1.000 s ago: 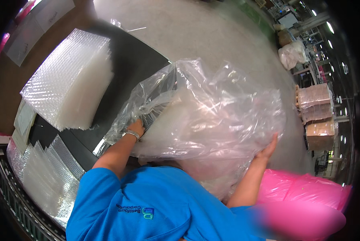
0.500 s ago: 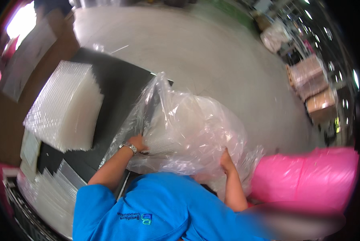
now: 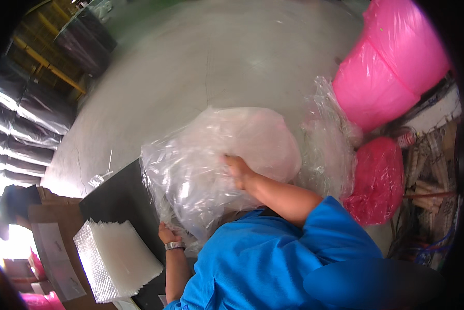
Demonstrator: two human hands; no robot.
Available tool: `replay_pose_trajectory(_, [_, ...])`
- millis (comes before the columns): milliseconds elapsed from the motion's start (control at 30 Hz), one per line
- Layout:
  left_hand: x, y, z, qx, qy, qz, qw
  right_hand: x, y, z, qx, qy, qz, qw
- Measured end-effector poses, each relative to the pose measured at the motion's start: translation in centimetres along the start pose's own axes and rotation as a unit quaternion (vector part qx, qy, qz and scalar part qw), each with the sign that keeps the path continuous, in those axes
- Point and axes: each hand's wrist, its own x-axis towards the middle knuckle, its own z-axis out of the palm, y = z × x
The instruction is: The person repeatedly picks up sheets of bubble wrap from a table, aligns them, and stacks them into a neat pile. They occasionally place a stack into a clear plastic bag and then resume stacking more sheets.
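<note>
A large clear plastic bag [image 3: 211, 155], bulging and crumpled, fills the middle of the view. My right hand [image 3: 237, 173] presses on its upper side, fingers partly curled on the film. My left hand [image 3: 167, 233], with a metal watch at the wrist, grips the bag's lower edge next to the black table [image 3: 118, 199]. My blue sleeves come in from the lower edge.
A stack of bubble-wrap sheets [image 3: 115, 261] lies on the table at the lower left. Big pink plastic bags [image 3: 392, 77] and a smaller one [image 3: 376, 181] stand at the right, beside more clear film [image 3: 327, 150]. Grey concrete floor [image 3: 216, 62] stretches beyond; dark wrapped pallets [image 3: 30, 119] line the left.
The view has swung to the right. The bag has been gathered into a rounder bundle, and my right hand has moved from its right edge onto its top.
</note>
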Motion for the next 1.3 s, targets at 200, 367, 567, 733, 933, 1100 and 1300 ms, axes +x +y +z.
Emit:
replay_pose_trajectory(200, [-6.9,6.6,2.2,-0.042,-0.078,0.072,0.993,-4.7,-12.5,5.9,0.147,-0.252,-0.078,0.953])
replay_pose_trajectory(367, [-1.2,6.4,-4.6,-0.139,-0.339,0.005,0.93,-2.6,-8.3,3.3,0.044,-0.253,-0.052,0.965])
replay_pose_trajectory(567, [-1.4,5.2,-3.5,0.021,-0.18,0.052,0.982,-5.1,-12.4,10.2,0.056,-0.236,-0.058,0.968])
replay_pose_trajectory(733, [-4.0,4.9,-3.0,0.108,-0.135,0.112,0.979,-3.1,-9.1,8.7,-0.031,-0.264,-0.077,0.961])
replay_pose_trajectory(933, [-1.2,3.4,-3.6,-0.15,-0.145,0.043,0.977,-5.5,-12.3,6.8,-0.086,-0.203,-0.108,0.969])
replay_pose_trajectory(1100, [-0.6,3.8,-4.8,0.051,-0.082,0.063,0.993,-2.1,-13.9,-0.3,-0.124,-0.132,-0.158,0.971])
replay_pose_trajectory(1300, [-8.3,4.2,2.7,0.618,0.078,0.359,0.696,-3.8,-19.4,-8.2,-0.467,0.063,-0.132,0.872])
